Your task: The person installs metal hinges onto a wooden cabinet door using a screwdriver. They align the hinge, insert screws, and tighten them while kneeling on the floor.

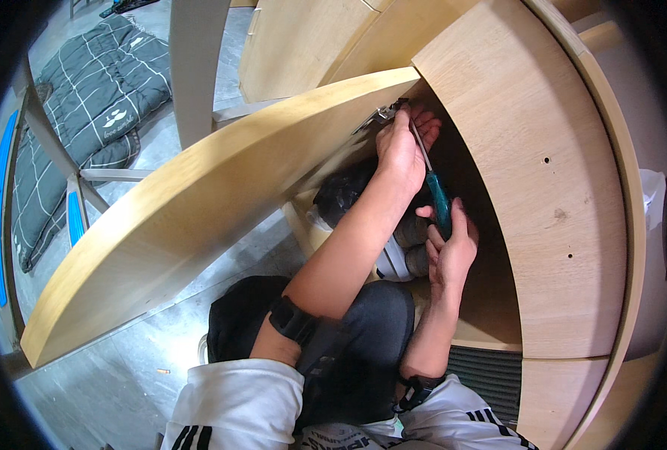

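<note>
My right hand (452, 251) is closed round the teal handle of a screwdriver (439, 202). Its thin metal shaft runs up and away toward a metal hinge (384, 113) on the inner face of a tilted, curved-edge wooden door (191, 187). Up beside the hinge is my left hand (402, 154), its fingers curled with the shaft passing between thumb and fingers. Whatever its fingertips pinch there is too small to make out, and the screwdriver's tip is hidden among them.
Inside the cabinet, a dark plastic bag (341, 191) and shoes (414, 251) lie below my arms. The curved wooden cabinet panel (543, 180) rises at the right. Beyond the door are a metal-framed chair leg (197, 67) and a dark checked cushion (93, 97) on the grey floor.
</note>
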A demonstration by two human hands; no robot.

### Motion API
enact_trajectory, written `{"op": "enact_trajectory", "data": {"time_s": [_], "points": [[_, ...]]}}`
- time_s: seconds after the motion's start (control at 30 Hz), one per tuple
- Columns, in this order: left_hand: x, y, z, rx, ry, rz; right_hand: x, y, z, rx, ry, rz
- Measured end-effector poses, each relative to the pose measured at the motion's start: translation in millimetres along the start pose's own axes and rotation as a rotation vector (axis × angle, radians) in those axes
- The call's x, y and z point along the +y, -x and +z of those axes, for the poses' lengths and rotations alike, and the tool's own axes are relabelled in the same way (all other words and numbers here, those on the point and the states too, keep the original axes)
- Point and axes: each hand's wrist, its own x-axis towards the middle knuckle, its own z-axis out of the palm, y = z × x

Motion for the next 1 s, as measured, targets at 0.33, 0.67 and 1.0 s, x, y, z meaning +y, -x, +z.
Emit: {"op": "enact_trajectory", "data": {"time_s": [0.33, 0.67, 1.0], "points": [[-1.5, 2.6, 3.5, 0.016, 0.042, 0.011, 21.3, -10.2, -1.0, 0.087, 0.145, -0.357], [-6.6, 0.3, -2.2, 0.008, 0.064, -0.046, 13.5, -0.3, -3.8, 0.142, 0.224, -0.359], [6.1, 26.1, -24.3, -0.039, -0.148, 0.016, 3.4, 33.8, -18.0, 0.088, -0.072, -0.030]]}}
